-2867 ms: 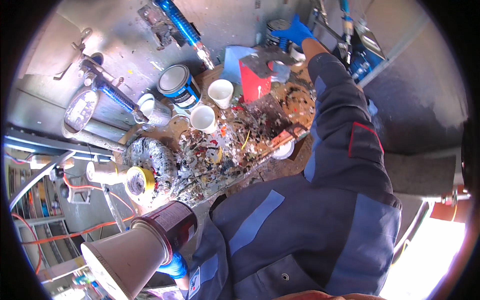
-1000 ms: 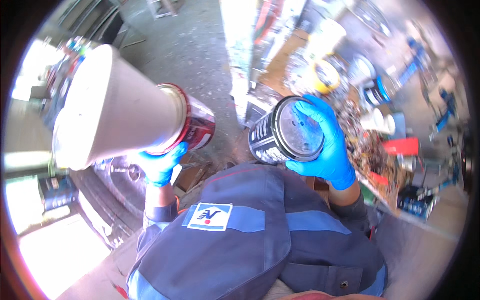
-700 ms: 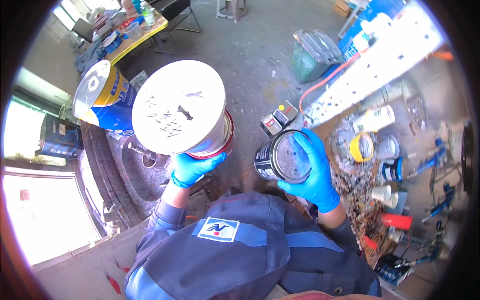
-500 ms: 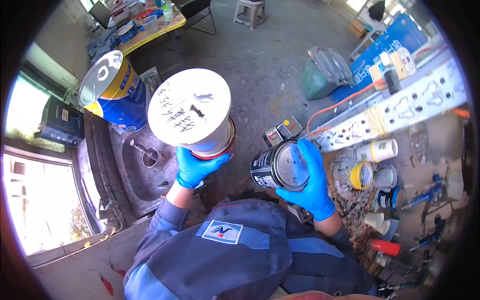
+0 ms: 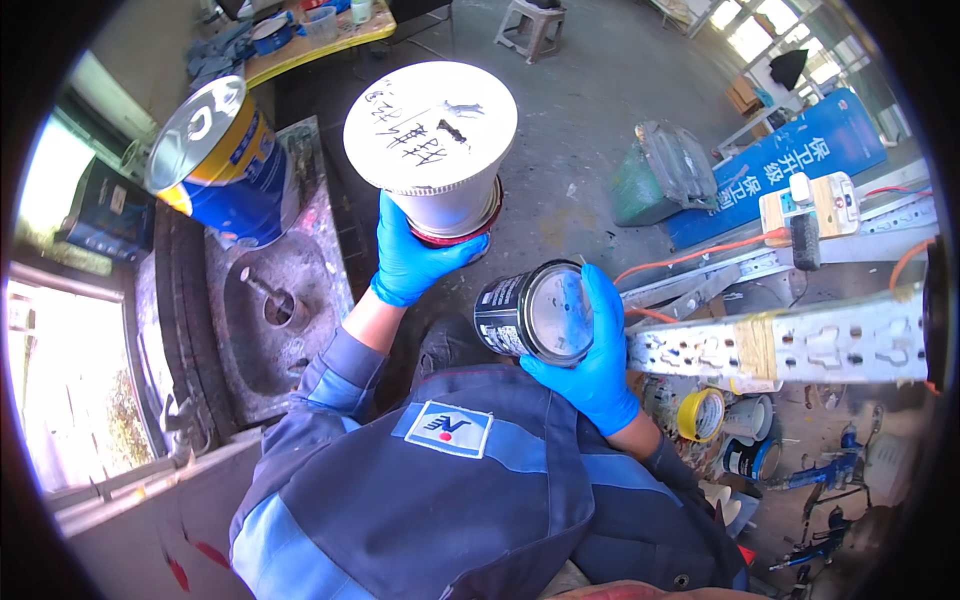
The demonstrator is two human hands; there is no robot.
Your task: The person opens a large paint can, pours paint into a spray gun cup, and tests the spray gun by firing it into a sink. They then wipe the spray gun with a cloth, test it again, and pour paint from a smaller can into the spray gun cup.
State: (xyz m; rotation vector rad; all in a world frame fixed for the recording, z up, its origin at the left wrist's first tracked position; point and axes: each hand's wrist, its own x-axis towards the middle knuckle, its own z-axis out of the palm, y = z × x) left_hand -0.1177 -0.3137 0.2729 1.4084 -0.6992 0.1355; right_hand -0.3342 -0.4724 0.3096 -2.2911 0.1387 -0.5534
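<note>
My left hand (image 5: 405, 262), in a blue glove, is closed around the lower part of a white tub (image 5: 440, 208). The tub has a broad white lid with dark handwriting and a dark smear. A red rim (image 5: 470, 236) shows beneath it; whether that is a separate can underneath, I cannot tell. In my right hand (image 5: 600, 370), also gloved, is a black paint can (image 5: 505, 312), tilted with its grey, blue-smeared lid facing up and right. My fingers and thumb wrap around its right side. The tub and the can are apart.
To my left are a stained sink (image 5: 240, 345), a large blue-and-yellow drum (image 5: 225, 175) and a dark can (image 5: 112, 210). A perforated metal beam (image 5: 840, 345) juts in at right, with an orange cable (image 5: 700, 257). Farther off are a green bin (image 5: 650, 185), a blue sign (image 5: 780, 170) and a stool (image 5: 530, 30).
My left hand has carried the white tub forward and to the right. The black can has shifted slightly left. My view has turned, so the metal beam now sits lower at the right.
</note>
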